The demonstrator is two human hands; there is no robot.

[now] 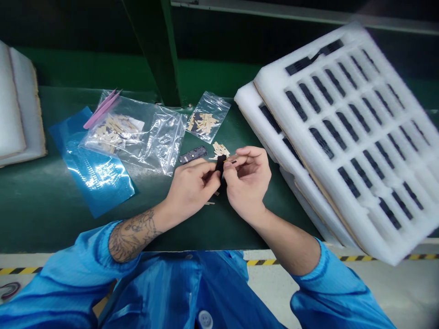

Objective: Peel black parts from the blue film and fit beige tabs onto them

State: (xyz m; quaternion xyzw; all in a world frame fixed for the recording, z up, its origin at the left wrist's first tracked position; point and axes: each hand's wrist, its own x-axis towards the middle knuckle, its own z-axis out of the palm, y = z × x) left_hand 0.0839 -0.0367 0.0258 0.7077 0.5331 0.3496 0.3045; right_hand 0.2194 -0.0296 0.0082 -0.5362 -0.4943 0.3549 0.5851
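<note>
we note both hands working together just above the near middle of the green surface [164, 228]. the left hand [190, 189] and right hand [247, 183] meet over a small black part [220, 172], which sits between them, held clear of the surface. the left fingers [208, 172] are closed on it from the left. the right fingers [236, 160] are pinched on it from the right, and a thin tan strip [230, 160] shows at their tips, though we cannot tell whether it is attached. the step in hand looks like close fitting work on this part.

a loose pile of tan strips [220, 150] lies just beyond the hands, beside a black bar [192, 155]. to the far left are a large clear bag of strips [137, 137], pink tweezers [102, 108] and a blue bag [92, 164]. a small clear bag [207, 116] lies farther on. stacked white foam trays [404, 219] with dark parts in rows fill the right. we can read no brand, label or writing.
</note>
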